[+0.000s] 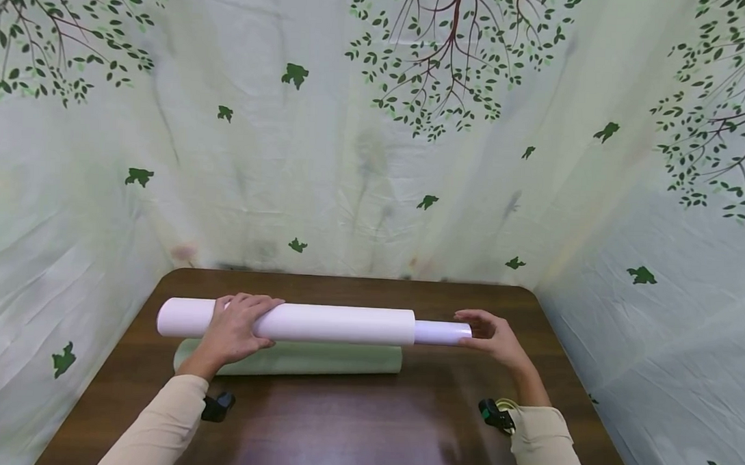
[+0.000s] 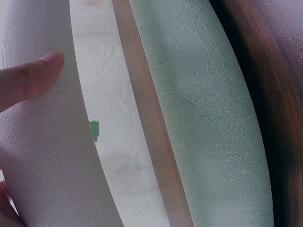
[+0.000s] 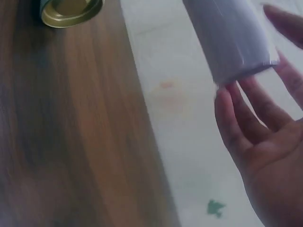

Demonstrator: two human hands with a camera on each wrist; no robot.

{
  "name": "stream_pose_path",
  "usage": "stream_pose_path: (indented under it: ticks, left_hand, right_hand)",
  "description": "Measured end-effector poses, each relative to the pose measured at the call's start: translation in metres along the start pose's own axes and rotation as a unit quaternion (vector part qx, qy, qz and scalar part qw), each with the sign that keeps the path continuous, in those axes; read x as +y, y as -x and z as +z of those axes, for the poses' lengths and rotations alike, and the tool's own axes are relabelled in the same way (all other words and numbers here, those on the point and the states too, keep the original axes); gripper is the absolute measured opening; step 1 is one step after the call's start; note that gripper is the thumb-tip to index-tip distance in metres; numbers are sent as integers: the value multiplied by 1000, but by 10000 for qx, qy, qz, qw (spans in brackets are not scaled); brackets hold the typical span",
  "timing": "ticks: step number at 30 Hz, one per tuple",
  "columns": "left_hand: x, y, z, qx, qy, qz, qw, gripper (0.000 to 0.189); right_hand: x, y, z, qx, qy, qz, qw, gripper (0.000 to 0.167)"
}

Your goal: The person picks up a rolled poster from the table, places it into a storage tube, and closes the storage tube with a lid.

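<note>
My left hand [image 1: 236, 327] grips a thick white roll [image 1: 344, 324] from above, left of its middle. The thumb lies along its textured surface in the left wrist view. Out of the roll's right end pokes a narrower, shiny pale-lavender roll [image 1: 443, 333]. My right hand [image 1: 498, 338] is at the free tip of this inner roll, fingers loosely curved and spread about it. In the right wrist view the fingertips are right at its rim. A pale green textured roll [image 1: 309, 359] lies on the table, nearer to me than the white one and partly hidden by it.
The brown wooden table [image 1: 353, 423] has rounded far corners. A white curtain [image 1: 349, 190] printed with leaves and branches surrounds its back and sides. A gold-coloured hollow end [image 3: 71, 14] shows at the top of the right wrist view. Both wrists carry small black devices [image 1: 217, 406].
</note>
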State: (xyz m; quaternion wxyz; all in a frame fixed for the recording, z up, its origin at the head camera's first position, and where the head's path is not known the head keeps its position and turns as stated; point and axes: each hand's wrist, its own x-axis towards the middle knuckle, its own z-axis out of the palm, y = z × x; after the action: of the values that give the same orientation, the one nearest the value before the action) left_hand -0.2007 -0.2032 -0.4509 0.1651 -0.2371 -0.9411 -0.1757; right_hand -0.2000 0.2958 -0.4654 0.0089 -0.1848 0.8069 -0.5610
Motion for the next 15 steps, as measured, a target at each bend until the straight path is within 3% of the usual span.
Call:
stream_pose_path:
  ticks: [7, 11, 15]
  left_hand:
    - [0, 1, 3, 2, -45, -8, 10000, 71]
    - [0, 2, 3, 18, -56, -6, 10000, 71]
    - [-1, 1, 2, 10, -77, -11, 10000, 71]
  right_hand:
    - [17, 12, -4, 104, -1188, -17, 9929, 44]
    - [27, 16, -3, 107, -2115, 88, 9773, 39]
    - [32, 16, 1, 21, -2794, -68, 9601, 41]
